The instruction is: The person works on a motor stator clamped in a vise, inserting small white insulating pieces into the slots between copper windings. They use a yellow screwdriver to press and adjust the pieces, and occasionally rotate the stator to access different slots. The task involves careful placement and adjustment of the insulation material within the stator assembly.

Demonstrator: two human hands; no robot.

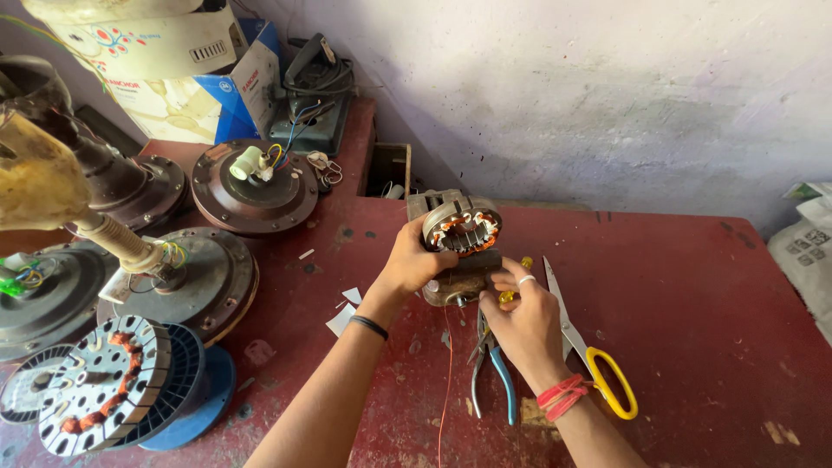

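Note:
My left hand (414, 257) grips the side of a small motor stator (462, 227) with copper windings, held tilted over a grey motor housing (458, 282) on the red table (693, 312). My right hand (523, 321) rests against the housing's right side, fingers curled on it near a yellow-handled screwdriver (518, 276). A thin copper wire (445, 381) hangs down from the motor toward the table's front edge.
Blue-handled pliers (495, 368) and yellow-handled scissors (589, 355) lie beside my right wrist. Several ceiling fan motors (255, 184) and a wound stator on a blue spool (108, 386) crowd the left. Boxes (186, 74) stand at the back left, a white sack (806, 251) at the right.

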